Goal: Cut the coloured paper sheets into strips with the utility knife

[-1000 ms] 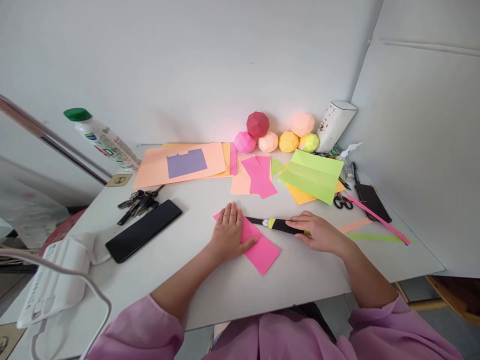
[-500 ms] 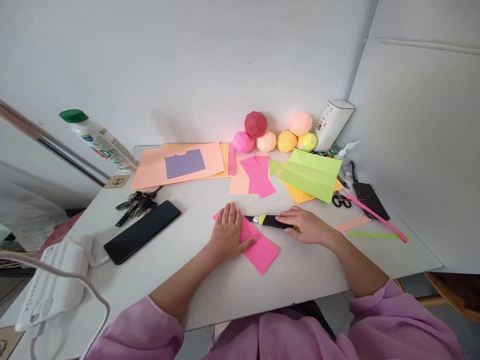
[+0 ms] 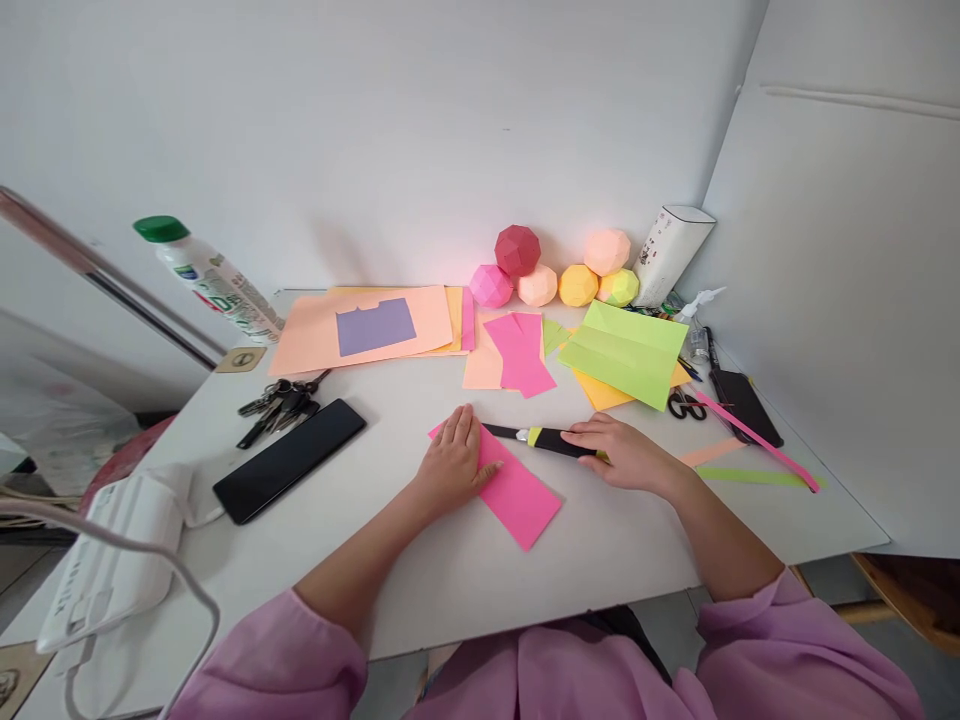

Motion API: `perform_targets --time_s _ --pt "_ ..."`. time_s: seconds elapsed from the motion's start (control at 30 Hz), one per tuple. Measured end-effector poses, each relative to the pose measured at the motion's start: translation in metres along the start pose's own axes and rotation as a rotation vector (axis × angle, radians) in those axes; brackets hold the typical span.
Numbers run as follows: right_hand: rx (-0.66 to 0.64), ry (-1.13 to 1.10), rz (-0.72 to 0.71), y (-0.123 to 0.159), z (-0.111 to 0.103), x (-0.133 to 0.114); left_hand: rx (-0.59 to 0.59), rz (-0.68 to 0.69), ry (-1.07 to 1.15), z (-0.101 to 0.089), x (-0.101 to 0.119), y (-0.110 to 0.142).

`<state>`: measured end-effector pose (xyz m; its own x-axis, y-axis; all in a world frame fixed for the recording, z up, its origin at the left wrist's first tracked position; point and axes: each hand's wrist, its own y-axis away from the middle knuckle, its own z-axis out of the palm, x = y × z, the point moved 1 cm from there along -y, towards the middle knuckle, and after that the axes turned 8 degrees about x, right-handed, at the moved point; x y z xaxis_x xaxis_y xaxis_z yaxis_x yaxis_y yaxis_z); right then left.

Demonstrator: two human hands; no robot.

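A folded bright pink paper (image 3: pixel 517 493) lies on the white table (image 3: pixel 465 570) in front of me. My left hand (image 3: pixel 452 462) rests flat on its upper left end, fingers together and stretched out. My right hand (image 3: pixel 621 452) is closed round the black and yellow handle of a utility knife (image 3: pixel 541 438). The knife lies nearly level, its blade tip pointing left and reaching the paper's top edge beside my left fingers.
Behind lie peach, pink, orange and green paper sheets (image 3: pixel 626 350) and several paper balls (image 3: pixel 517 250). A black phone (image 3: pixel 289 459), keys (image 3: pixel 279 404) and a bottle (image 3: pixel 210 280) are at the left. Scissors (image 3: pixel 686 405), paper strips (image 3: pixel 750 476) and a white carton (image 3: pixel 670 253) are at the right.
My right hand has slid the knife left, so the blade tip now reaches further toward my left fingers. My left thumb has drawn in from the paper.
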<state>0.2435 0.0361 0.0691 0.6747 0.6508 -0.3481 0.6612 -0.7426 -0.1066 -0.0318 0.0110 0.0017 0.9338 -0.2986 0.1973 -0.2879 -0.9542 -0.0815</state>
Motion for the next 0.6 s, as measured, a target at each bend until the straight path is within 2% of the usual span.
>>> perform_targets --time_s 0.27,0.6 --pt "-0.014 -0.013 -0.035 -0.007 -0.002 -0.001 0.072 -0.013 -0.067 0.008 0.001 0.001" --pt "-0.003 0.001 -0.057 -0.024 0.008 -0.008 0.117 0.0 -0.084 0.012 0.0 0.002"
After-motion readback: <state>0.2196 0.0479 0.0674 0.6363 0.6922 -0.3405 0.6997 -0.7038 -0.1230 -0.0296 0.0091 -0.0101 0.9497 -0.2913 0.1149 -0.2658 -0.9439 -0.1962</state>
